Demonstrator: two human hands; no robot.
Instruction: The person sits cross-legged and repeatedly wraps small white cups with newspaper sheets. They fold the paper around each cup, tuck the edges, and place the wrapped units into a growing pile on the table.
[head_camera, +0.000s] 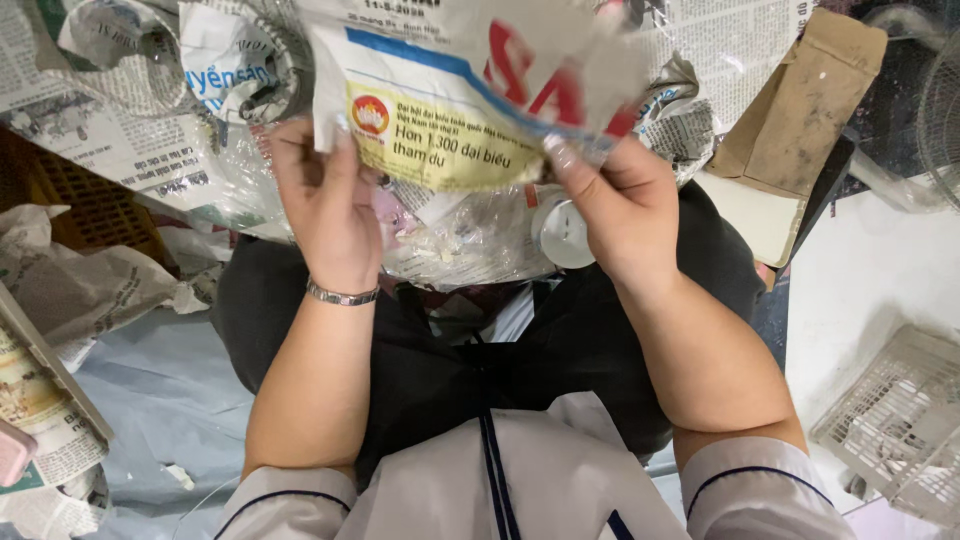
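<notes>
The left hand (325, 195) is closed on the left edge of a torn piece of newspaper (450, 95), thumb on the near side and fingers hidden behind the sheet. The right hand (615, 200) pinches the lower right edge of the same piece the same way. The paper is held up over the person's lap, spread between both hands, and it looks crumpled and thin. To handle it well, I think both hands should keep the sheet flat and pull softly, since old paper like this rips fast. Just under it sits a small white round thing (562, 233) in clear plastic wrap (470, 245); I cannot tell what it is. More newspaper (110, 140) lies around. A brown cardboard piece (800, 100) rests to the right, and a white plastic basket (895, 425) sits lower right.
</notes>
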